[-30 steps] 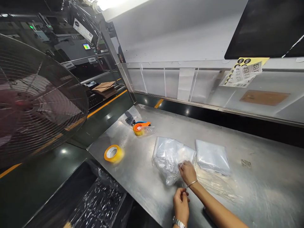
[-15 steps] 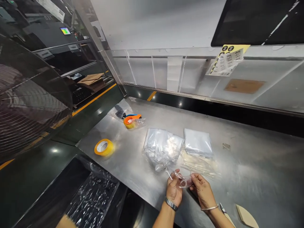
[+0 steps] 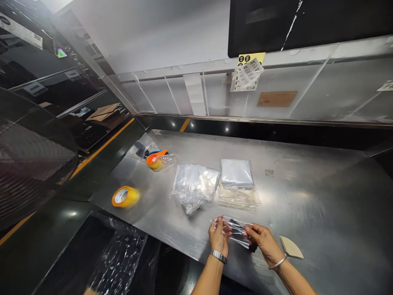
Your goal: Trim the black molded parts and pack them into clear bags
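Note:
Near the front edge of the metal table, my left hand (image 3: 218,235) pinches one side of a small clear plastic bag (image 3: 225,221). The other side is gripped between thumb and fingers of my right hand (image 3: 262,239). A flat black item (image 3: 237,230) shows through the film between the hands; whether it lies inside or behind the bag I cannot tell. Just beyond the hands is a loose heap of clear plastic bags (image 3: 195,186). To its right sits a neat stack of folded clear bags (image 3: 236,173), with thin yellowish bags (image 3: 238,197) at its near side.
A yellow tape roll (image 3: 124,196) stands at the table's left, and an orange tape dispenser (image 3: 156,159) lies farther back. A beige wedge-shaped piece (image 3: 291,247) rests right of my hands. Below the left edge is a black-lined bin (image 3: 113,254). A large fan (image 3: 33,164) stands left.
The view has swung to the right. The clear bag is now stretched flatter between my hands, and the black item shows behind or within its film. The pointed tool by my right wrist is out of sight.

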`<state>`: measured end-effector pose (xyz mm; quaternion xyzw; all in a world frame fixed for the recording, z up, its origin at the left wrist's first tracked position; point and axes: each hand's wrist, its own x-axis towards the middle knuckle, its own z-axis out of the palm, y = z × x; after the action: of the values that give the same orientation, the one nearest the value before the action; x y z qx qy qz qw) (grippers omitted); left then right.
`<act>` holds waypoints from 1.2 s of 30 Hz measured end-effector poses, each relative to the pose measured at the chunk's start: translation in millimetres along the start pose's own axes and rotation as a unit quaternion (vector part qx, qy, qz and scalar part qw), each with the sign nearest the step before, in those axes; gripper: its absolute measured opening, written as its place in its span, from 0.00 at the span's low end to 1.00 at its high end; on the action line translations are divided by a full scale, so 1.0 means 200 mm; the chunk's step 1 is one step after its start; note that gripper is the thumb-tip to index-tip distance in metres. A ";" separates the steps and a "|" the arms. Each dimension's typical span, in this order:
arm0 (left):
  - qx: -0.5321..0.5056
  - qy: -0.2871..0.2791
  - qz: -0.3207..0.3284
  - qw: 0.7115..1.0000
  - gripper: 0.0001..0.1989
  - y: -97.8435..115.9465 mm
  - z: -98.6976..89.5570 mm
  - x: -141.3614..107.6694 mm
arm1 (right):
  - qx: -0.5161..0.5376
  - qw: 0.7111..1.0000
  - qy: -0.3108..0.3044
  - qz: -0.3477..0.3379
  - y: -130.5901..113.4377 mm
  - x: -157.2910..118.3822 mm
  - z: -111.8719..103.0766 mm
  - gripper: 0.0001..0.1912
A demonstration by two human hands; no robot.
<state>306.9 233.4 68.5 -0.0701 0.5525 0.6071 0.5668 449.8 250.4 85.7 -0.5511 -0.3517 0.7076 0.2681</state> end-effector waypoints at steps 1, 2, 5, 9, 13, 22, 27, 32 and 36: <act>-0.002 -0.007 -0.004 1.000 0.28 -0.01 0.00 0.00 | -0.006 1.000 -0.002 0.000 0.01 -0.01 -0.02 0.11; -0.003 -0.012 -0.008 1.000 0.27 -0.02 0.00 -0.01 | -0.012 1.000 0.000 0.000 0.03 -0.01 -0.04 0.11; 0.003 -0.020 -0.014 1.000 0.26 -0.06 -0.01 -0.02 | -0.032 0.999 0.018 -0.005 0.07 -0.01 -0.06 0.14; 0.025 -0.023 -0.009 0.999 0.25 -0.10 -0.02 -0.03 | -0.061 0.997 0.037 -0.018 0.11 0.01 -0.05 0.16; 0.062 -0.041 0.031 0.997 0.27 -0.09 -0.04 -0.03 | -0.115 0.992 0.047 -0.027 0.13 0.03 -0.08 0.16; 0.294 -0.299 0.003 0.908 0.23 0.12 -0.09 -0.11 | -0.203 0.968 -0.061 -0.137 -0.13 0.00 -0.09 0.31; 0.382 -0.378 -0.055 0.841 0.15 0.21 -0.10 -0.15 | -0.238 0.926 -0.275 -0.103 -0.25 0.00 -0.05 0.18; 0.420 -0.376 -0.074 0.822 0.15 0.21 -0.13 -0.11 | -0.254 0.912 -0.312 -0.075 -0.22 -0.01 -0.05 0.16; 0.414 -0.293 0.008 0.862 0.12 0.19 -0.15 -0.06 | -0.254 0.924 -0.277 -0.073 -0.16 -0.02 -0.05 0.16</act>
<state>266.9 212.7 88.4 0.3568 0.5616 0.3192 0.6749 459.2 268.9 111.3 -0.3554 -0.6192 0.6975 0.0616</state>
